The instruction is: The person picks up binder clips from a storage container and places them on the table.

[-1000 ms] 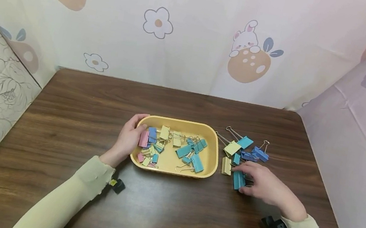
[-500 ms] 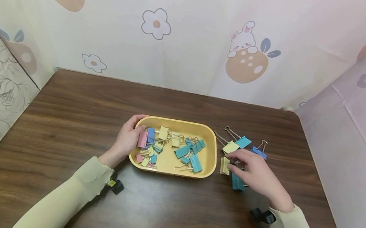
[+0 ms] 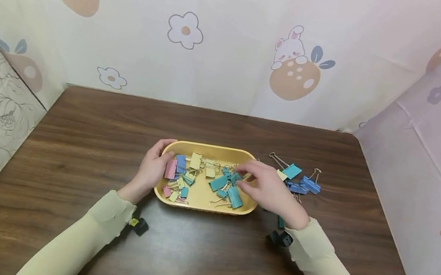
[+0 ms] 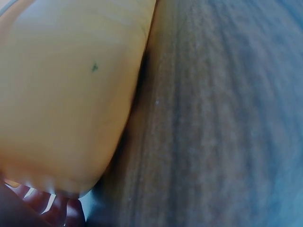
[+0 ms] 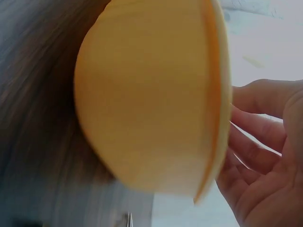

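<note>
A yellow plastic tray point(image 3: 202, 203) sits mid-table with several binder clips in yellow, pink, blue and teal inside it. My left hand point(image 3: 152, 167) grips its left end, thumb over the rim and fingers outside; fingertips point(image 4: 57, 210) show beneath the yellow wall in the left wrist view. Over the tray's right end hovers my right hand point(image 3: 266, 187), thumb and forefinger bent near some teal clips point(image 3: 236, 178). In the right wrist view, the tray's wall point(image 5: 151, 94) hides those fingertips, so whether anything is pinched cannot be told.
Right of the tray lie loose binder clips: a teal one point(image 3: 291, 171), blue ones point(image 3: 310, 185), and others partly covered by my right hand and wrist. The dark wooden table point(image 3: 185, 256) meets a patterned cloth point(image 3: 223, 62) at the back.
My right hand has moved left from the loose clips to over the tray's right end. My left hand keeps its hold on the tray.
</note>
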Demonstrator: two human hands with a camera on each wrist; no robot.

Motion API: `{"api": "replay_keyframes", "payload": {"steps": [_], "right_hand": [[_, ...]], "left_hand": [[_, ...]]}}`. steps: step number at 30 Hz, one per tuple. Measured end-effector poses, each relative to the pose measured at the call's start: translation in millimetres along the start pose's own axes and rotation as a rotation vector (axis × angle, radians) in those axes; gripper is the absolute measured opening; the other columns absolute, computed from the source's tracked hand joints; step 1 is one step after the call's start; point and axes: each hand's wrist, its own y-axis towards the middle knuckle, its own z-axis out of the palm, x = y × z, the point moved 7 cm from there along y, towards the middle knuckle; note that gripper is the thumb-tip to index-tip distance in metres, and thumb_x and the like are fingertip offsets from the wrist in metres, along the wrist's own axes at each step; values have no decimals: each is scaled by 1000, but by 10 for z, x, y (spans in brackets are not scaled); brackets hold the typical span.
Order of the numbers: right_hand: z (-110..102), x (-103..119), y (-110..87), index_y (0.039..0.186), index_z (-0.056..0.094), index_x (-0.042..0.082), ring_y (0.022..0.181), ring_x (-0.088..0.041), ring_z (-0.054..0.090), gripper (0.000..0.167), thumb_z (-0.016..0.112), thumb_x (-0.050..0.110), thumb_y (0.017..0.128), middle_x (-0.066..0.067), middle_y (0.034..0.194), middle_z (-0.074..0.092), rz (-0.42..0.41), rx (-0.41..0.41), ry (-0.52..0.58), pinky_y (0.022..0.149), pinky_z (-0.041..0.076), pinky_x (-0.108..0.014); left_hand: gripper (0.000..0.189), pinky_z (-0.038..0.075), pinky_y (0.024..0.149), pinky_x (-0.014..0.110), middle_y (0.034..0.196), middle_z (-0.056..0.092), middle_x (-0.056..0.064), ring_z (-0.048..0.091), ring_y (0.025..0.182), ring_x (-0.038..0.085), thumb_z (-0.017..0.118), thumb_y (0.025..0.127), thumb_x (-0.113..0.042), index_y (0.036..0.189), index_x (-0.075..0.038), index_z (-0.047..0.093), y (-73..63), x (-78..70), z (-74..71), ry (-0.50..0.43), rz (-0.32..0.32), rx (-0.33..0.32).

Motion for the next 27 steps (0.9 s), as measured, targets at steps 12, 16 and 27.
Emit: {"api": "replay_keyframes", "payload": {"steps": [12, 16, 27], "right_hand": [[330, 101, 406, 136, 57, 2, 111, -28, 61, 53, 75, 16, 89, -11, 135, 58, -8, 140, -109, 94, 49, -43], [418, 79, 462, 140, 53, 1, 123, -29, 55, 58, 74, 17, 89, -14, 140, 54, 12, 185, -133, 102, 44, -45], [637, 27, 557, 145, 46, -1, 135, -31, 45, 68, 75, 22, 88, -16, 145, 51, 72, 267, -187, 112, 33, -43]], "left_hand": [[33, 35, 107, 42, 132, 57, 10, 51, 120, 25, 46, 103, -9, 136, -10, 54, 11, -5, 11, -13, 18, 3], [34, 35, 108, 42, 133, 56, 8, 50, 121, 24, 46, 103, -10, 136, -11, 54, 9, 12, 15, -9, 5, 2], [33, 34, 108, 41, 132, 56, 11, 50, 121, 25, 46, 104, -10, 136, -9, 53, 31, 13, 6, -21, 15, 12]]}}
